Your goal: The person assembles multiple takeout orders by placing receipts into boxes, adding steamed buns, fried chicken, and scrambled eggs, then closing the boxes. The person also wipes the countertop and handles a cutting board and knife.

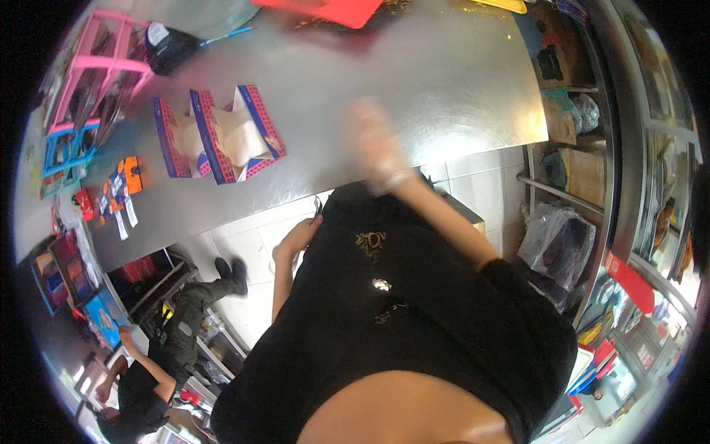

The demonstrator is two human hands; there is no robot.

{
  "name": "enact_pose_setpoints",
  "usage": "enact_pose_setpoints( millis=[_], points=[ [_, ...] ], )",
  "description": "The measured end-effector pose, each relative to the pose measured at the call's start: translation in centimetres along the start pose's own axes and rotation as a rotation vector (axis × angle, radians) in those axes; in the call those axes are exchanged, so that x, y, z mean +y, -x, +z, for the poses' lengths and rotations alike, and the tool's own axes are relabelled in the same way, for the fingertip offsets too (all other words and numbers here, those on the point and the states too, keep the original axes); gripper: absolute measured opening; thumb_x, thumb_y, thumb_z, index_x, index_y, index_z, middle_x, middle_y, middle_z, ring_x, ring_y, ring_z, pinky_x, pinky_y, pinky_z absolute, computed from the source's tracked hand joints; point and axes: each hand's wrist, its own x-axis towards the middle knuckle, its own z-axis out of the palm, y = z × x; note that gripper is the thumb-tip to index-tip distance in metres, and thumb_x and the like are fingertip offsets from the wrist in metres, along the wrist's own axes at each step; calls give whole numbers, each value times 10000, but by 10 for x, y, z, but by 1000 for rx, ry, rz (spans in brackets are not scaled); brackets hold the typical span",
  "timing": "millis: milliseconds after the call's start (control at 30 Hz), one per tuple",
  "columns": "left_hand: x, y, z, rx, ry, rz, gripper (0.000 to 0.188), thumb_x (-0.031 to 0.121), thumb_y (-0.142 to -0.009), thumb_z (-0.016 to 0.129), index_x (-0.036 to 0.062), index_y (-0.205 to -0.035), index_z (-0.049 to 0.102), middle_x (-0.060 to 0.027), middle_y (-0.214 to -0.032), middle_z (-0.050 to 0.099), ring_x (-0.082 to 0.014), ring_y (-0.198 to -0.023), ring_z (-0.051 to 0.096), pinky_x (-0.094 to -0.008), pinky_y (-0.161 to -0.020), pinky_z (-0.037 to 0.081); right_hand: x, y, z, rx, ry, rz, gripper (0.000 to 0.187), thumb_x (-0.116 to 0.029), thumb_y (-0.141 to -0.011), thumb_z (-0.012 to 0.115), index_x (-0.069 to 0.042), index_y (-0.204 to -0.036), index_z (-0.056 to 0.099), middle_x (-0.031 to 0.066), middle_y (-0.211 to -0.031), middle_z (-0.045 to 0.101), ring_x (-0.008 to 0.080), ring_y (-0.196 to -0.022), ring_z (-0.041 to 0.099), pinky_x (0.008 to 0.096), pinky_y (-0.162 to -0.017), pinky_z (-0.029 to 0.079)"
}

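Note:
Over the steel table point(444, 96) my right hand point(377, 140) is smeared by motion, so its fingers cannot be made out; a pale, see-through covering appears to be on it, ending at the wrist. My left hand point(297, 237) hangs low beside my black apron point(362, 214), below the table's near edge. Its fingers look closed around a thin dark thing point(319, 206), too small to name. Left of my right hand stand two open cardboard boxes, one nearer point(257, 140) and one behind it point(171, 144), blue and pink outside, with white paper inside. Neither hand touches them.
A red tray point(333, 9) and a yellow one point(506, 4) lie at the far edge. Pink racks point(103, 63), a black container point(168, 48) and orange-and-blue cartons point(122, 185) stand left. A co-worker point(140, 388) is at lower left. Shelves point(573, 159) line the right.

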Motion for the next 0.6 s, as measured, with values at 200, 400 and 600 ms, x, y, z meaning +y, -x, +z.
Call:
enact_pose_setpoints(
  millis=[200, 400, 600],
  points=[
    [-73, -2, 22, 178, 311, -208, 644, 540, -905, 358, -47, -1127, 501, -152, -989, 611, -229, -672, 571, -344, -622, 486, 104, 12, -14, 54, 378, 215, 357, -222, -892, 486, -67, -1210, 531, 138, -1216, 539, 212, -1133, 487, 301, -936, 383],
    [-166, -12, 79, 288, 685, -275, 576, 474, -912, 387, -35, -1162, 485, -146, -1022, 610, -212, -676, 561, -324, -605, 478, 263, 59, -208, -90, 1233, 741, 340, -247, -882, 489, -108, -1185, 557, 145, -1147, 581, 253, -1052, 547, 366, -911, 425],
    [-180, -24, 96, 340, 795, -258, 516, 408, -919, 416, -23, -1198, 469, -139, -1056, 608, -195, -680, 551, -304, -588, 470, 248, -1, -189, 556, 464, 443, 218, -148, -833, 550, -39, -1002, 637, 158, -906, 657, 248, -798, 647, 380, -706, 507]
  ],
)
